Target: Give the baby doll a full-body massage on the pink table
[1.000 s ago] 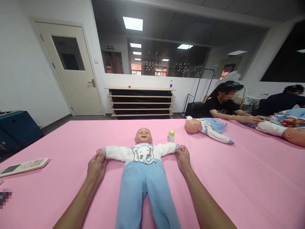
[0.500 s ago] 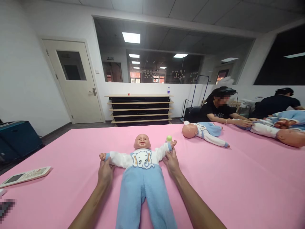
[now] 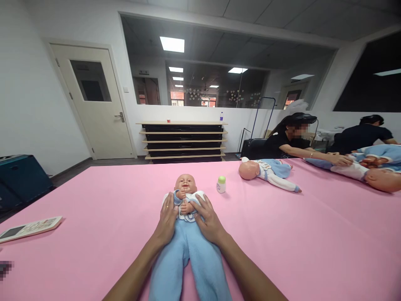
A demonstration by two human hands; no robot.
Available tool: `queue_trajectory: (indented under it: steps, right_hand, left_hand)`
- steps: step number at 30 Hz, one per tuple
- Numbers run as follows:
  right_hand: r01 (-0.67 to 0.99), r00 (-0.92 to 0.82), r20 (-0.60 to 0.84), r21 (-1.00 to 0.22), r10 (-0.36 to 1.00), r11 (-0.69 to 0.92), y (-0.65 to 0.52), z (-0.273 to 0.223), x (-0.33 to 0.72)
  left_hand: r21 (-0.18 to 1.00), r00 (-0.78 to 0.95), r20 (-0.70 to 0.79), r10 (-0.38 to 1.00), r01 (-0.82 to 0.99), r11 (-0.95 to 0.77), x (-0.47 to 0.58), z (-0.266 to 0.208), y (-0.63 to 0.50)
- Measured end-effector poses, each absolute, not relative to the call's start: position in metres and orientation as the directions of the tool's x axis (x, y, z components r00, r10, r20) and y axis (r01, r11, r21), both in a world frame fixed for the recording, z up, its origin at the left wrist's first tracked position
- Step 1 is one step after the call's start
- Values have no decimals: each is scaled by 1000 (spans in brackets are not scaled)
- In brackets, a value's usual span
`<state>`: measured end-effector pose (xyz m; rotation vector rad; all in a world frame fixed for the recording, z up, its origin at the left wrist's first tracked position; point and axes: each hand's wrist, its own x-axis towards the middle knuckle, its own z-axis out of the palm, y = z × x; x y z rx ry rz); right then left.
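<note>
While the doll [image 3: 188,240] lies on its back on the near part of the worktop [image 3: 297,251], its head points toward the far edge and its legs toward the wearer; its long axis therefore runs from far to near, almost straight, with the face turned up and the slightly parted legs cut off by the lower border of the view; its arms are folded over the chest, one small hand just below the chin, the other lower down; the left hand [image 3: 167,219] and the right hand [image 3: 208,219] lie against the two sides of its upper body, unclenched, fingers laid out flat over the sleeves.

The worktop is covered in smooth pink; a small white bottle with a green cap [image 3: 221,185] stands upright near the doll's head, on the right; farther right lies a second doll [image 3: 269,169], head to the left; beyond it a person in black [image 3: 285,142] reaches over more dolls at the right edge; at the left lies a pale flat device [image 3: 31,229] with a dark panel.

Behind, a low stack of boards [image 3: 183,142] stands against a white wall under a wide window [image 3: 232,75]; a cream door [image 3: 97,125] is shut; a teal case [image 3: 25,179] stands at the left.
</note>
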<state>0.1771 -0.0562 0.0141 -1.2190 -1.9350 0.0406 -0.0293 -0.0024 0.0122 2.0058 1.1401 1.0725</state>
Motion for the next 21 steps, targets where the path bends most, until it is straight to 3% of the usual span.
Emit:
queue_trajectory:
  steps: [5,12,17,21]
  right_hand:
    - [768,-254,654,-311,712,560,-58,19,171]
    - [774,-238,649,-323,723,545,-60,20,166]
    - [716,-26,617,-538,786,446,-60,14,173]
    - [447,278,558,-796,782,409,-53,8,183]
  left_hand:
    - [714,439,362,823,437,-547,-31,12,-5]
    - [687,430,412,803,433,-584,-34,6,4]
    - [765,169,504,847,367,-529,-37,5,7]
    - [873,-81,462,883,219,-437,-43,11,14]
